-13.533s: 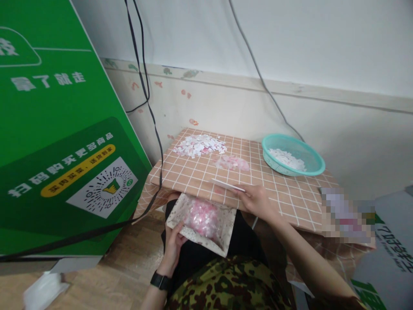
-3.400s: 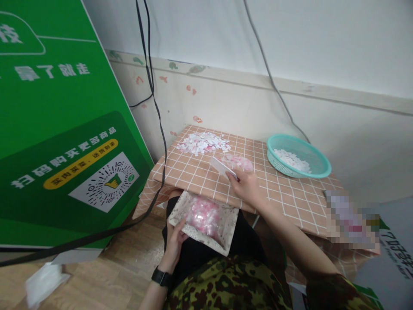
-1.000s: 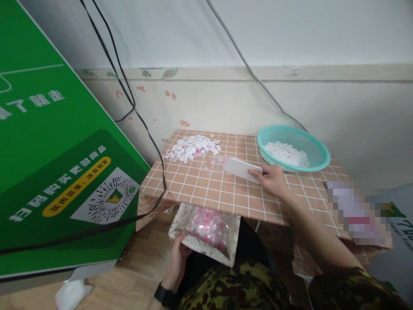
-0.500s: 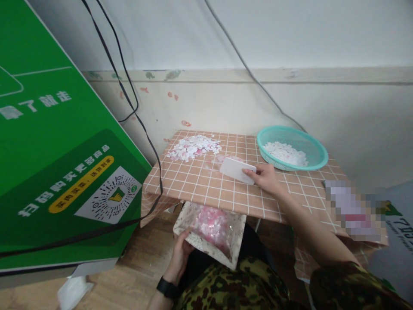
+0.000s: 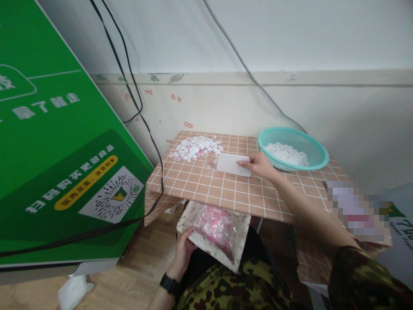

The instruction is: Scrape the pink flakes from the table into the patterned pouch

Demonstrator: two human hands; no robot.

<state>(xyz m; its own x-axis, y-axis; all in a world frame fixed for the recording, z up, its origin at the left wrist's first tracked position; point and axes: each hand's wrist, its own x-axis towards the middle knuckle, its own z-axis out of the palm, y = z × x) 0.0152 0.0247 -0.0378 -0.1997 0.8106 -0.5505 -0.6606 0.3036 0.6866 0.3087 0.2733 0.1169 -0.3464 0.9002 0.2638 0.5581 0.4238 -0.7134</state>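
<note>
My left hand grips the near left edge of a square, pale speckled tray, held just below the table's front edge. Inside it lies a heap of pink and white bits, shiny as if under clear plastic. My right hand pinches a flat white card-like scraper between thumb and fingers, low over the table. A few pinkish bits show at the scraper's left edge. Further left on the tabletop is a pile of small white and pink paper-like pieces.
A turquoise plastic basket holding white pieces stands at the table's back right. Brown checked cloth covers the table. A large green sign leans in at left, with a black cable hanging before it. The wall stands behind.
My right hand has moved the scraper slightly left and away from me, turning it, and it now covers most of the pinkish bits. The left hand still holds the tray.
</note>
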